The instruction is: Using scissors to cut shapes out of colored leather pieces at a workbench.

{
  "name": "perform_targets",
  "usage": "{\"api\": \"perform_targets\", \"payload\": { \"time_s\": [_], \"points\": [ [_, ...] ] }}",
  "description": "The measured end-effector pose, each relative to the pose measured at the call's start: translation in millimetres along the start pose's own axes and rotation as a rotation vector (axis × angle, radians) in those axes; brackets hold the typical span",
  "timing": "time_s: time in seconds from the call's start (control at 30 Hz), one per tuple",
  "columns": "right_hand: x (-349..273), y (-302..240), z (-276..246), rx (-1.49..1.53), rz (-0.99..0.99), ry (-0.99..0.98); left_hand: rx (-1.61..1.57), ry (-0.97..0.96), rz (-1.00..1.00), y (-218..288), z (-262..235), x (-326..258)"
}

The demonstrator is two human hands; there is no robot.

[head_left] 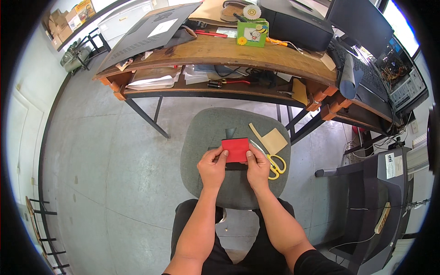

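Note:
Between my two hands I hold a flat red rectangular piece with a dark strip along its far edge; whether it is cloth, leather or paper I cannot tell. My left hand pinches its left side, thumb on top. At the right side, my right hand grips it the same way. Below it is a grey padded seat. Scissors with yellow handles lie on the seat beside my right hand. A tan piece with a narrow strip lies farther right, and a small dark piece shows just beyond the red one.
Beyond the seat stands a wooden desk with a shelf of papers, cables and a screwdriver. On it are a grey panel, a green holder and a black printer. A dark cabinet-like unit with a power strip stands at right.

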State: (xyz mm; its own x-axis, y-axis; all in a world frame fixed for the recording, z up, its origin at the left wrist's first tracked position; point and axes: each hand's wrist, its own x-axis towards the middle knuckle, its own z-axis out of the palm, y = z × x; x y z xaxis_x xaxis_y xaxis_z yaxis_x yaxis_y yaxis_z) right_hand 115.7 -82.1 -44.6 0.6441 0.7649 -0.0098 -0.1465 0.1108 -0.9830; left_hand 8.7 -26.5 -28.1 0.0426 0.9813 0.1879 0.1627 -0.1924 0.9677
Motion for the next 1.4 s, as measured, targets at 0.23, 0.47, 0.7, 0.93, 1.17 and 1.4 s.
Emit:
{"api": "perform_targets", "payload": {
  "time_s": [0.23, 0.47, 0.7, 0.93, 1.17, 1.4],
  "points": [
    [-0.5, -9.2, -1.8, -0.249, -0.174, -0.044, -0.051, -0.048, -0.185, 4.6, -1.7, 0.3],
    [-2.8, -17.9, 2.3, -0.106, -0.166, -0.190, -0.296, -0.099, -0.346, -10.6, -0.2, 3.4],
    [-12.7, -29.9, 10.7, -0.086, -0.178, -0.180, -0.615, -0.199, -0.517, -18.1, 2.1, 1.2],
    [-7.5, -31.3, 7.0, -0.260, -0.182, -0.063, -0.580, -0.224, -0.514, -14.9, 2.5, 1.3],
    [17.1, 0.4, -11.8, -0.315, 0.045, -0.025, -0.463, -0.058, -0.446, -14.4, -6.3, 7.9],
    [23.2, -4.8, -23.6, -0.622, -0.330, -0.046, -0.533, -0.064, -0.465, -10.2, -12.6, 12.2]
  ]
}}
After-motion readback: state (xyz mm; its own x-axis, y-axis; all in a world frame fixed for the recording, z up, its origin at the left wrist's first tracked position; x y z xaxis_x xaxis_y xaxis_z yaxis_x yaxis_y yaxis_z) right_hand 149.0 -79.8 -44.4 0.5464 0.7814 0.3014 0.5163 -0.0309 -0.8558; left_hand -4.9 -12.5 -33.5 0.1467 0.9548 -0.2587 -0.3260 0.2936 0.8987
